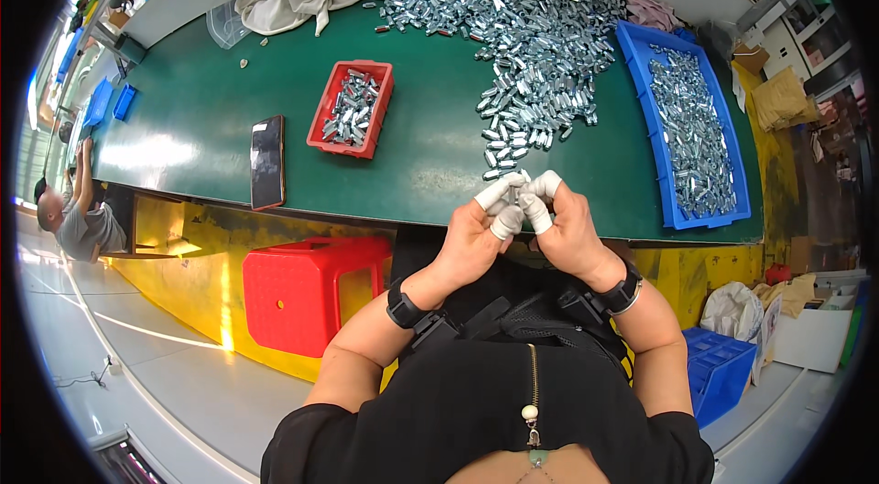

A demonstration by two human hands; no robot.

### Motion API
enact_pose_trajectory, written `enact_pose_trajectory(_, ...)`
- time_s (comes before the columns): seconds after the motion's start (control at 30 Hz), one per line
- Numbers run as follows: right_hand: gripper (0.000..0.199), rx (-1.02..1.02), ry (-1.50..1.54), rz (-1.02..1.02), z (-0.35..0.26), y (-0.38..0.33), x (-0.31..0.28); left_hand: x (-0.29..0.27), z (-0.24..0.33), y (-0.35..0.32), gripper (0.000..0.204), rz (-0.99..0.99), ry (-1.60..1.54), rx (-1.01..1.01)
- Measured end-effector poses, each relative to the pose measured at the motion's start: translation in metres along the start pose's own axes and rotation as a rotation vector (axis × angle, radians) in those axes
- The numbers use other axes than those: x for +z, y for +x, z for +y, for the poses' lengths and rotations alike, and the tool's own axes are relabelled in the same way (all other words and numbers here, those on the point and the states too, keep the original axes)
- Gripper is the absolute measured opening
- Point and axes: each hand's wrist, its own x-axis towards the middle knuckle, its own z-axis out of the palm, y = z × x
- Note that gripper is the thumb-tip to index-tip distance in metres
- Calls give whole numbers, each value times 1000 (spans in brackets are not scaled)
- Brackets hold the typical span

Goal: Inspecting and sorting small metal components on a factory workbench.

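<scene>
Ahead-left of my hands: red bin, dark phone | below-left: red stool | right: blue tray

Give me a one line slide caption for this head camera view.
Both hands, left hand and right hand, pinch a small metal part in capped fingers beside a pile of metal parts on a green table.

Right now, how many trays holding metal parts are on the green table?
2. A small red tray sits mid-table, left of the loose pile of metal parts. A long blue tray lies at the right end. More could be hidden beyond the frame's edge.
</scene>
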Motion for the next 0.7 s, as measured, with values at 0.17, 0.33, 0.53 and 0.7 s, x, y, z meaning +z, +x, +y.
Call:
enact_pose_trajectory(0.17, 12, -255, -186, 18, 16, -8, -6, -16, -4, 3, 39, 172, -198, -165)
enact_pose_trajectory(0.33, 11, 3, -177, 132, 26, -4, -13, -15, -5, 4, 37, 201, -34, -118)
enact_pose_trajectory(0.53, 11, -29, -155, 111, 32, -5, -7, -8, -7, 4, 37, 138, -8, -121)
enact_pose_trajectory(0.7, 12, 12, -233, 71, 39, -6, -15, -13, -8, 3, 38, 163, 12, -97)
